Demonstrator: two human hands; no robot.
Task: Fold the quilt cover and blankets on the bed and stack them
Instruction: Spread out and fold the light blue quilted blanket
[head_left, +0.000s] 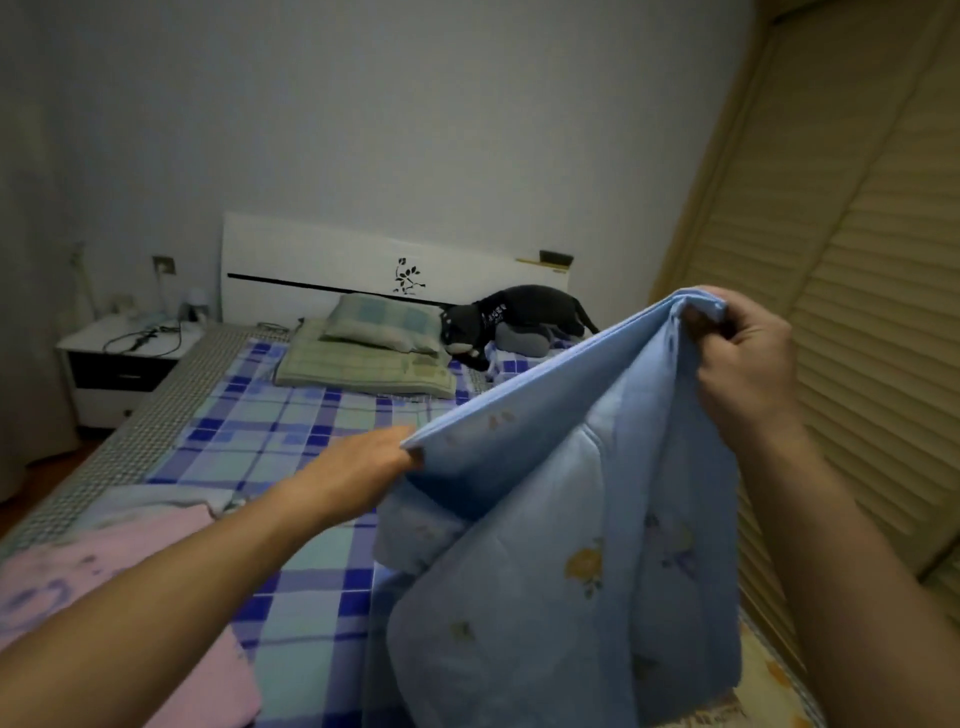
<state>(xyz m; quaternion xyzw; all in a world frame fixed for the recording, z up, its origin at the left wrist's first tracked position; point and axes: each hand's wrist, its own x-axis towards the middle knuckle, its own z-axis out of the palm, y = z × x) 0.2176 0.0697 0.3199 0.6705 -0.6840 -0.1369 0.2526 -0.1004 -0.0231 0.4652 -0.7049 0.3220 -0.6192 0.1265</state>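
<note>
A: Status: blue quilt (561, 545) is lifted over the right side of the bed (291, 431). Its top edge runs taut from low-left to high-right, and the rest hangs down onto the checked sheet.

B: Grip?

A: Right hand (748, 353) is clenched on the bunched upper corner, fingers (719, 325) curled over the hem. Left hand (371, 454) holds the lower corner, but its fingers are hidden behind the fabric. I take it as a pinch and can't confirm it.

B: The edge is sloped. Level both hands first, or the fold goes skewed.

A: Agreed. Raise the left to match the right and keep tension so the hem stays straight. Then bring corner to corner and check that the hanging layers line up before laying it down.

B: The body looks doubled and lumpy.

A: Yes, it's padded and will sag. A shake should drop the slack, then smooth it flat on the sheet.

B: Where does it stack?

A: The pink blanket (156, 587) lies at the near-left of the bed, apart from the quilt. Looks like the natural pile. Keep clear of the pillow (384, 319) and the dark plush toy (514, 317) at the headboard.
</note>
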